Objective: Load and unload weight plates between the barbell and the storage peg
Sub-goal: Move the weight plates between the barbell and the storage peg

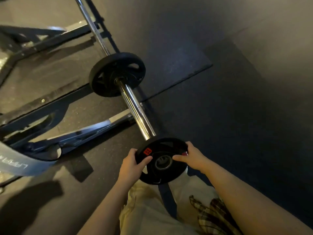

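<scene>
dim warm light | glare on barbell sleeve (138, 109) | soft blur | wide-angle edge bending

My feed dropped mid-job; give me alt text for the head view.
Both hands, left and right, grip a black weight plate at the tip of the chrome barbell sleeve. Another black plate sits further up the sleeve, above a dark gym floor.
</scene>
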Available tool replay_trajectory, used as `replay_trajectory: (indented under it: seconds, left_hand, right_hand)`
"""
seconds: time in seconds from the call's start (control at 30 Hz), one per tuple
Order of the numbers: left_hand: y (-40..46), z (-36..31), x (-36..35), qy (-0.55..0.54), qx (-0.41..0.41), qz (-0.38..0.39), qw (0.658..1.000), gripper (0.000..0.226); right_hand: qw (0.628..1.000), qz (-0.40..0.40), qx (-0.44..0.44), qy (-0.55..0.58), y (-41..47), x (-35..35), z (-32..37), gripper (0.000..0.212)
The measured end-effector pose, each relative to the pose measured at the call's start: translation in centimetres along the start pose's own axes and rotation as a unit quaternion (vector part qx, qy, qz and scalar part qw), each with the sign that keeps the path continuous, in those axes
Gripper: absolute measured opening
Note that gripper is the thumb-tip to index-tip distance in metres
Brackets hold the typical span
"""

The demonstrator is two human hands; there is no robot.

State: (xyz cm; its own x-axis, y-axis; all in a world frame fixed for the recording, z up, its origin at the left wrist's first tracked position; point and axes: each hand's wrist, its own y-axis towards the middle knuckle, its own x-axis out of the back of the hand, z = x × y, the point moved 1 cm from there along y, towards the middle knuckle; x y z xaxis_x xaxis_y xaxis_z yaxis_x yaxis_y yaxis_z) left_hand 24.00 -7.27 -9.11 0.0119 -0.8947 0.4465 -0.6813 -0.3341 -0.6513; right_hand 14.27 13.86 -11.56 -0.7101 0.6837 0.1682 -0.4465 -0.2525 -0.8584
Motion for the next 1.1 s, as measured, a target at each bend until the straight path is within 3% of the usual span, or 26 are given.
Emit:
replay_trajectory:
  seconds: [0.1,0.33,0.5,0.67,0.73,0.97,1.1]
  left_hand:
    - [-1.0,1.4,-0.5,0.055,-0.013,0.004,0.998,0.027]
    - [-2.7,1.7,-2.0,0.149,-0.065,-0.064,0.985,0.032]
    - [-3.7,2.2,-3.2,0.2,-0.102,-0.124,0.966,0.034]
    - [-4.7,2.7,-5.0,0.257,-0.198,-0.169,0.931,0.028]
    - [-4.4,2.7,-4.8,0.263,-0.22,-0.184,0.921,0.033]
    - [-0.2,-0.3,-0.6,0.272,-0.106,-0.208,0.934,0.028]
    - [0.8,-1.3,0.8,0.283,-0.08,-0.156,0.943,0.034]
  right_hand:
    - [0.992,0.008,0.045,-0.114,0.4,0.6,0.3,0.062]
    - [0.941,-0.028,0.116,-0.315,1.1,1.5,0.5,0.053]
    - [0.874,-0.049,0.162,-0.455,1.5,2.0,1.7,0.047]
    - [0.822,-0.073,0.216,-0.522,1.8,2.3,2.0,0.036]
    - [0.818,-0.081,0.225,-0.523,1.8,2.3,1.8,0.031]
    - [0.828,-0.076,0.241,-0.501,3.3,2.5,8.0,0.029]
    - [0.79,-0.018,0.22,-0.572,3.5,3.5,10.9,0.027]
